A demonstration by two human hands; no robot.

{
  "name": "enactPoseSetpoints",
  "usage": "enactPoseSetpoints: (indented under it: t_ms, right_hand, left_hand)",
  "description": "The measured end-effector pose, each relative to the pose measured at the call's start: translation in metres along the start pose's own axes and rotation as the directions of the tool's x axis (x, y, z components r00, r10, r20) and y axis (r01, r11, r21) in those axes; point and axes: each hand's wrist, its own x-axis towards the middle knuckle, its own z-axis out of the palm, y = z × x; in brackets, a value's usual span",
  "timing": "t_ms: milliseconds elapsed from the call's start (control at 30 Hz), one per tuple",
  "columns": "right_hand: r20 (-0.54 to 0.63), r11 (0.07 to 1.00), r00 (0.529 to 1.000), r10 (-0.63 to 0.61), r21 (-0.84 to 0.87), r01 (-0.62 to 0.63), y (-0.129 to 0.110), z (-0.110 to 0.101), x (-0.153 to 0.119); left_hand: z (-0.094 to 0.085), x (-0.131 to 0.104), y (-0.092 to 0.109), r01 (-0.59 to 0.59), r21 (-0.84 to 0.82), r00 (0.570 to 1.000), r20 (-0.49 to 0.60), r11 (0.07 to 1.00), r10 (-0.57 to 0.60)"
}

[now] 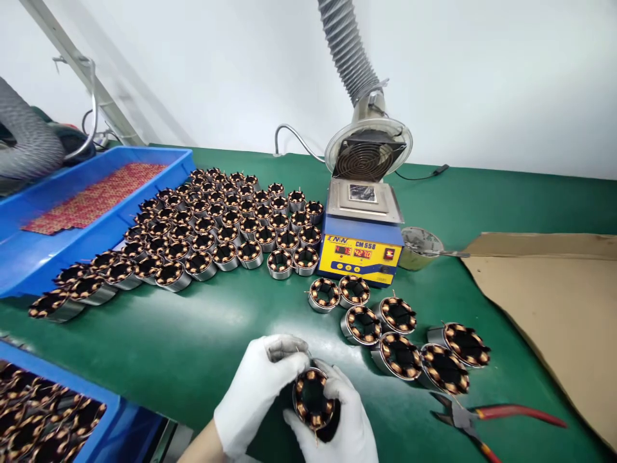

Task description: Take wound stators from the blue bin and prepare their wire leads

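A motor stator (pixel 314 400) with copper windings and a silver ring sits in my right hand (pixel 349 421), whose white-gloved fingers wrap its right and lower sides. My left hand (pixel 265 386), also gloved in white, is closed at the stator's upper rim, thumb and forefinger pinched at a thin wire lead. The fingertips partly hide that lead. Another short wire end sticks out at the stator's bottom. Just beyond my right hand stands a small group of stators (pixel 399 355). Red-handled cutters (pixel 465 418) lie with open jaws to the right.
A yellow-and-blue solder pot (pixel 359 257) stands at the back under an extraction hose (pixel 349 48). Many stators (pixel 202 241) stand in rows at left. Blue bins (pixel 96 241) flank them, one holding more stators. A small tub (pixel 421 247) and cardboard (pixel 549 283) are at right.
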Motion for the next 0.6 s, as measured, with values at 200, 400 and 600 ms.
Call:
enactPoseSetpoints:
  t_ms: [200,400,600]
  right_hand:
    - [-0.098,0.994,0.993,-0.062,0.083,0.071,0.000,0.005,0.001]
    - [-0.080,0.992,0.990,-0.117,0.032,0.120,-0.005,0.004,0.004]
    - [0.005,1.000,1.000,-0.014,0.007,0.014,-0.003,0.000,0.001]
  left_hand:
    - [0.000,0.000,-0.007,-0.056,0.099,0.998,0.018,0.993,0.055]
    - [0.008,0.000,-0.001,-0.065,0.240,0.998,0.025,0.969,0.061]
    - [0.003,0.009,-0.004,-0.008,-0.195,1.000,0.022,0.981,0.012]
